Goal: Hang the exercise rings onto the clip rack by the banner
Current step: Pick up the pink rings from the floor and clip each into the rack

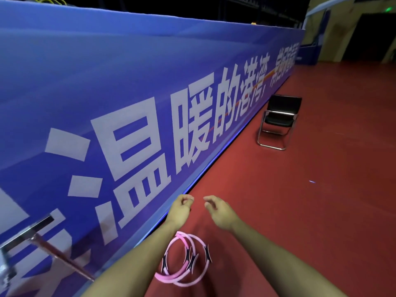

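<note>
Two pink exercise rings (184, 273) with black side pads lie overlapping on the red floor, below and between my forearms. My left hand (181, 205) is held out above the floor near the banner's foot, its fingers loosely curled and holding nothing. My right hand (216, 207) is beside it, fingers also loosely curled and empty. A metal rack (36, 236) with a shiny bar and post stands at the lower left, against the blue banner (107, 93) with large white characters. Any clips on it are blurred.
The long blue banner runs diagonally from the left to the far right. A black folding chair (278, 122) with a chrome frame stands on the red floor beside the banner, farther ahead. A dark doorway (372, 35) lies at the far right.
</note>
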A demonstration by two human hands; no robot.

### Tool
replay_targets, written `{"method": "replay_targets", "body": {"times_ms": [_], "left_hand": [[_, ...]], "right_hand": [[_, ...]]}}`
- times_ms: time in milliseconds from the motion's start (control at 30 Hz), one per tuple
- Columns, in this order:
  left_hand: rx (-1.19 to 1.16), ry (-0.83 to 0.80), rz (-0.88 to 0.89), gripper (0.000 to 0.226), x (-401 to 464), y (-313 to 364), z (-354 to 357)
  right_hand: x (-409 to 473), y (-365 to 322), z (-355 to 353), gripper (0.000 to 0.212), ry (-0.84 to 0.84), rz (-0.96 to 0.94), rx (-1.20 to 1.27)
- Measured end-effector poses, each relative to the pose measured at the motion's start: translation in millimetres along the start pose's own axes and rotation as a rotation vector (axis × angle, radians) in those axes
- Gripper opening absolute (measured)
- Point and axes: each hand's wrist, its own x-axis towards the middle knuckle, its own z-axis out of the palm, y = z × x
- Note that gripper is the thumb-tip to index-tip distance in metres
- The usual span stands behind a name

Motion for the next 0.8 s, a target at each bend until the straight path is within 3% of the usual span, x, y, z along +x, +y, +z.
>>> {"method": "replay_targets", "body": {"times_ms": [367,800], "left_hand": [[-0.092,0.051,0.005,0.010,165,37,9],[-0.091,0.157,-0.049,0.007,261,43,41]], "right_hand": [[155,6,-43,0.034,-0.072,-0.042,-0.101],[278,50,-69,0.032,-0.172,-0.097,-0.010]]}}
